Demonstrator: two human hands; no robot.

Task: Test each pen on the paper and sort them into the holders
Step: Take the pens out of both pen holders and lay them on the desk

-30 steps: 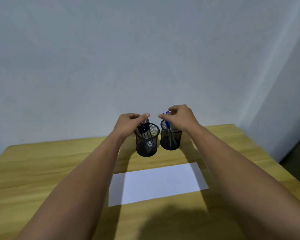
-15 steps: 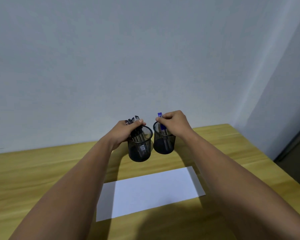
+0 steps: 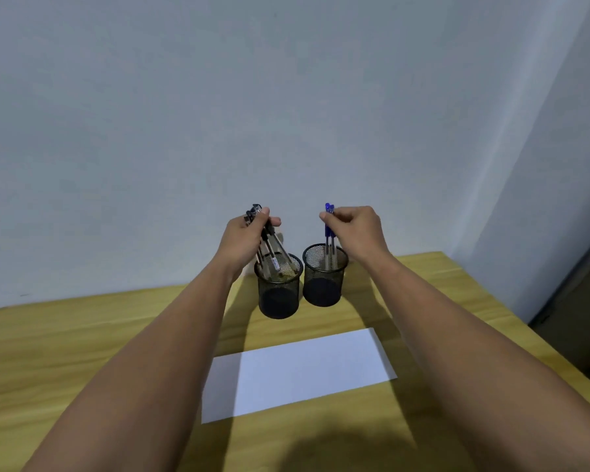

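Both hands had risen since half a second before, drawing the pens partway up out of the holders; earlier the pen tops sat just above the rims. I logged the scene near to far. Nearest, two bare forearms reached forward over the wooden table (image 3: 65, 352). Between them a white paper (image 3: 297, 373) lay flat on the tabletop, unmarked as far as I could tell. Beyond it stood two black mesh holders, almost touching, the left holder (image 3: 279, 294) and the right holder (image 3: 324, 284). My left hand (image 3: 244, 240) had its fingers curled round a bundle of black pens (image 3: 269, 243), tilted, lower ends inside the left holder. My right hand (image 3: 355, 229) pinched the blue pens (image 3: 328, 229) near their caps, upright, tips inside the right holder. Behind everything was a plain pale wall (image 3: 286, 97).
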